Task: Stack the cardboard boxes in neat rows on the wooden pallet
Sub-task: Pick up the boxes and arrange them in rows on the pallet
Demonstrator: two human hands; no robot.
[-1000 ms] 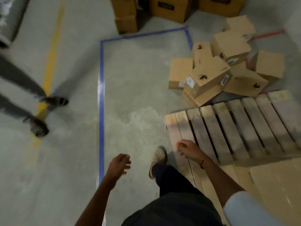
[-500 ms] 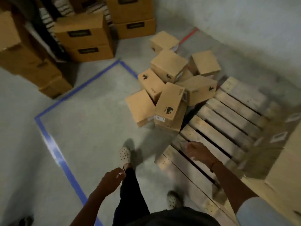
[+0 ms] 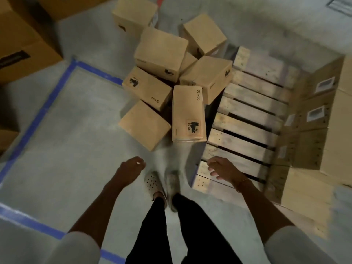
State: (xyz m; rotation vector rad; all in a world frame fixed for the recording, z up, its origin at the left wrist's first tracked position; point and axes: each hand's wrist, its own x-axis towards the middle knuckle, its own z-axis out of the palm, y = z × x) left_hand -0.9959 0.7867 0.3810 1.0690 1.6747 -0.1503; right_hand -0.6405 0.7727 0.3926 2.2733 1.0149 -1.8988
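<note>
Closer now than half a second ago, the jumbled pile of cardboard boxes [image 3: 171,82] fills the upper middle of the view, and both arms have swung forward toward it. Left hand [image 3: 131,166] hangs loosely curled, holding nothing, just short of the pile's nearest box [image 3: 144,124]. Right hand [image 3: 222,167] has its fingers [image 3: 214,173] relaxed and slightly spread (also holding nothing), hovering over the near corner of the wooden pallet [image 3: 247,119], which lies just right of the pile. A tall box with a printed label [image 3: 188,113] stands at the pile's right edge, against the pallet. Stacked boxes [image 3: 314,115] fill the pallet's far side, away from the pile. Blue floor tape [image 3: 38,119] runs left of the pile.
</note>
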